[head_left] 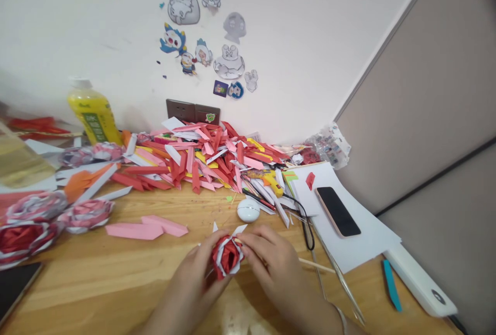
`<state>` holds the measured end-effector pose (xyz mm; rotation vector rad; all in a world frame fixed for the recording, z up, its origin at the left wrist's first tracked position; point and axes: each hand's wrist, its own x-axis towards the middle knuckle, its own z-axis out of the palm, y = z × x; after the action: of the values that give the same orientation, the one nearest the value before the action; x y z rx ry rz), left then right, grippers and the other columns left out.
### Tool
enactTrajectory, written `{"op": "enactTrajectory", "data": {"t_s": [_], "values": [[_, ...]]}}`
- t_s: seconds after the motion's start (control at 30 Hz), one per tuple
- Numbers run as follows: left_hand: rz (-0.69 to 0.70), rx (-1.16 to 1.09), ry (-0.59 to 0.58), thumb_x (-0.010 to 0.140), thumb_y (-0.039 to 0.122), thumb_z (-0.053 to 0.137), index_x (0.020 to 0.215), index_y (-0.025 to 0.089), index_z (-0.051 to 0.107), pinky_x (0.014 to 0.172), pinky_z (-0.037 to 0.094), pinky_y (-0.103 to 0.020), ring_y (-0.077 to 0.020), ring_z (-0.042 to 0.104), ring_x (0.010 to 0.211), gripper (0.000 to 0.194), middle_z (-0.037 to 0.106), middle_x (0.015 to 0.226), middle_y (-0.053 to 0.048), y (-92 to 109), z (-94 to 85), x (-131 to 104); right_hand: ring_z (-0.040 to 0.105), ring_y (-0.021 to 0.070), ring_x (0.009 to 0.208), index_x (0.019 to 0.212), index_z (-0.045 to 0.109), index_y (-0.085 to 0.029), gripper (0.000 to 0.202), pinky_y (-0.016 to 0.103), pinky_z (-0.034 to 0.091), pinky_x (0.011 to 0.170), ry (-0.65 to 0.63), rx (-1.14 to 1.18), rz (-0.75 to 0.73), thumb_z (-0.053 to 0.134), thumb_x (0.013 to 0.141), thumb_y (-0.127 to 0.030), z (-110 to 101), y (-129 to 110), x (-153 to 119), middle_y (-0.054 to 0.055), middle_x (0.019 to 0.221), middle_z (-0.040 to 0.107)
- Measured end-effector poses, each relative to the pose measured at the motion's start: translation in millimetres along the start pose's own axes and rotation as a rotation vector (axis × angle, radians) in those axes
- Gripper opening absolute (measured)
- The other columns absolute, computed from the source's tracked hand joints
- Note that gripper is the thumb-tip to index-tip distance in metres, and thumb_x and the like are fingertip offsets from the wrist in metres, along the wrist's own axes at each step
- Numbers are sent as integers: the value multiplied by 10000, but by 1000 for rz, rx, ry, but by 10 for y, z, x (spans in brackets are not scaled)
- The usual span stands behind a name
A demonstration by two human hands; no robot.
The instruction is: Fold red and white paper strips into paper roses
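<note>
A red and white folded-paper rose (pixel 227 258) is between my hands over the wooden table. My left hand (pixel 201 268) is closed around its left side, thumb below and fingers above. My right hand (pixel 267 255) pinches a thin wooden stick (pixel 318 265) whose pale tip touches the rose's upper right rim. The stick's other end sticks out behind the hand, and the palm hides its middle. White paper points rise from the back of the rose. Two pink folded strips (pixel 145 228) lie to the left, and a white rounded case (pixel 248 211) sits just beyond my hands.
A heap of folded paper strips (pixel 205 156) lines the wall. Finished paper roses (pixel 87 215) and a yellow drink bottle (pixel 94 112) stand left. On the right are a yellow glue gun (pixel 273 182) with its cord, a phone (pixel 338 211) on white sheets, and a teal strip (pixel 392 285).
</note>
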<state>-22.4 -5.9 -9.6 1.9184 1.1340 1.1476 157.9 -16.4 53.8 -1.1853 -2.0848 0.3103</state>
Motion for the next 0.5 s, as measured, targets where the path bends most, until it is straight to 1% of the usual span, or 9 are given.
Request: {"op": "enactTrajectory", "data": {"t_s": [0.13,0.3,0.4,0.5], "values": [[0,29,-15,791,153,554,1220,256,474,794,600,-381,-237,706,932,449,700,1098,-91,12,4,-5,611,187,767,1061,658,-164,272,290,491,681,9,-52,-33,405,965,-190,1,-16,-1,75,863,652],[-5,30,-38,793,172,545,1240,272,450,794,593,-387,-240,695,945,467,692,1097,-80,0,21,-27,599,182,666,1013,661,-164,273,275,440,587,41,-87,-55,394,960,-192,27,-22,-16,59,779,653],[-11,66,-36,790,177,557,1247,275,457,797,586,-377,-247,685,962,478,688,1109,-82,-24,25,-48,625,178,698,1042,639,-168,250,265,441,615,60,-29,-41,409,943,-175,43,-25,-27,56,817,683],[2,92,-28,788,180,565,1261,276,452,800,579,-363,-246,682,966,495,684,1122,-82,-30,23,-54,636,156,688,1003,625,-190,218,240,432,610,57,68,35,424,921,-165,53,-36,-32,28,813,700]]}}
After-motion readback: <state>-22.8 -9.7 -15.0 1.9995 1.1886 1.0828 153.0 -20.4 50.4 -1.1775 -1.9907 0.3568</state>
